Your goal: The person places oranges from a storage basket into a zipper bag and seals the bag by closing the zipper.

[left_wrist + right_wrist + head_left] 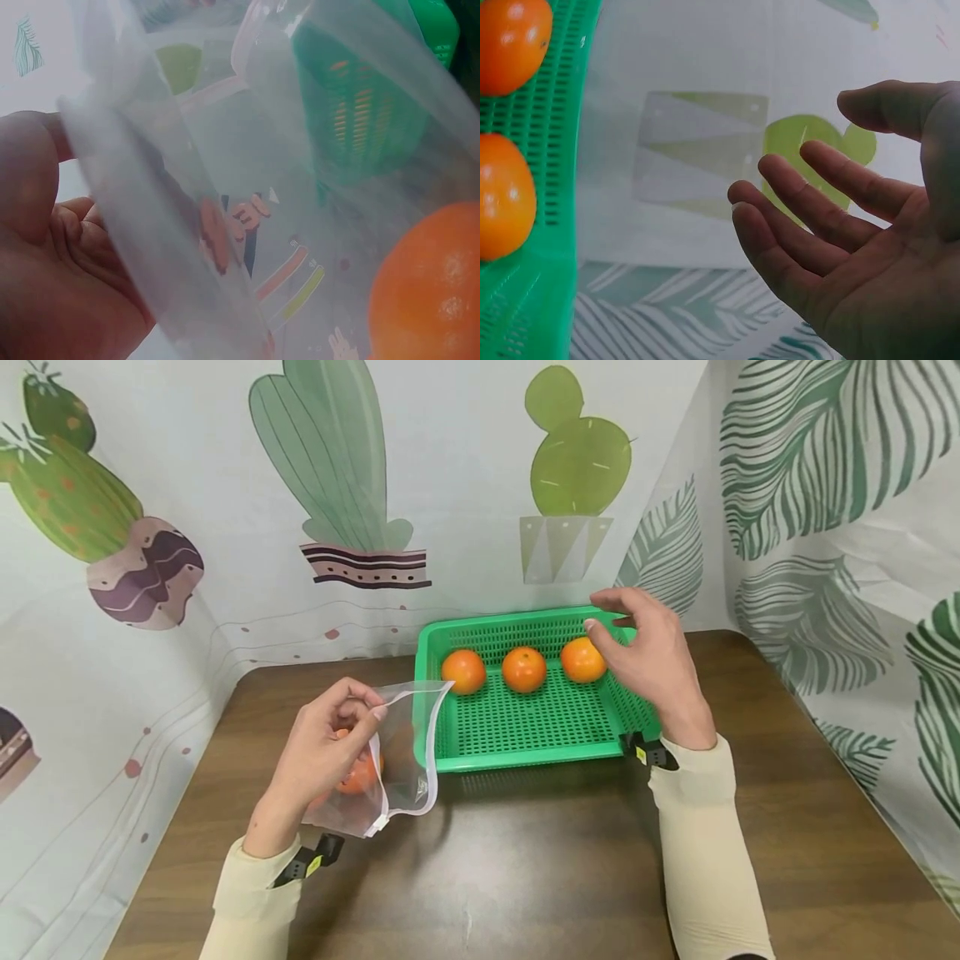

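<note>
Clear glossy plastic bag (405, 752); perforated green plastic basket (525, 727); matt wood-grain table (525, 860).

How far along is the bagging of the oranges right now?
Done: one orange sits inside the clear plastic zip bag, gripped by the left hand. In hand: the open right hand hovers by the rightmost orange. Left: three oranges in the green perforated plastic tray.

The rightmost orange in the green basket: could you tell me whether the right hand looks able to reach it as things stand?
Probably yes. The right hand hovers open beside the rightmost orange, which lies uncovered in the open-topped green basket with nothing between them.
</note>
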Motion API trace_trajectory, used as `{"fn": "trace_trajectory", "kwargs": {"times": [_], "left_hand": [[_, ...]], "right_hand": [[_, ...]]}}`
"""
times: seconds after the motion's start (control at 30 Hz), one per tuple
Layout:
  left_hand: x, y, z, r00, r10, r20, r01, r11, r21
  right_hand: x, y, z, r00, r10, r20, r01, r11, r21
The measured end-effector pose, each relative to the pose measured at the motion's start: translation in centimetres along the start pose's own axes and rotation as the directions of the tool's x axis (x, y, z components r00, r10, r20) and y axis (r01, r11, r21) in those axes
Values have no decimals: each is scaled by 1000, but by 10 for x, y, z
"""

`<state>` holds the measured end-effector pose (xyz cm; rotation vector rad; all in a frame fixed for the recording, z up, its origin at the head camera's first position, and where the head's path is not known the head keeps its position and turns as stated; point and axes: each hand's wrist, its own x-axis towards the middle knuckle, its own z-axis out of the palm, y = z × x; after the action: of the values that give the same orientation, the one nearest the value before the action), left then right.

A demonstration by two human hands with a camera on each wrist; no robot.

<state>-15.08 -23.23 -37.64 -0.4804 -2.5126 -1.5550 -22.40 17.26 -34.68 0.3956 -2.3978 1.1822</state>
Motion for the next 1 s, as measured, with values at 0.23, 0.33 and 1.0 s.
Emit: {"fn": "trace_trajectory", "kwargs": {"times": [0.23, 0.33, 1.0], "left_hand": [[1, 0, 1, 1000, -17, 0, 17, 1000, -15], [1, -1, 1, 1000, -21, 3, 21, 1000, -18], [3, -4, 2, 1000, 11, 6, -11, 1000, 29]], "right_hand": [[9, 13, 6, 1000, -8, -6, 7, 998, -58], [11, 14, 6, 1000, 5, -13, -6, 999, -48], [23, 44, 17, 978, 96, 186, -55, 975, -216]]}}
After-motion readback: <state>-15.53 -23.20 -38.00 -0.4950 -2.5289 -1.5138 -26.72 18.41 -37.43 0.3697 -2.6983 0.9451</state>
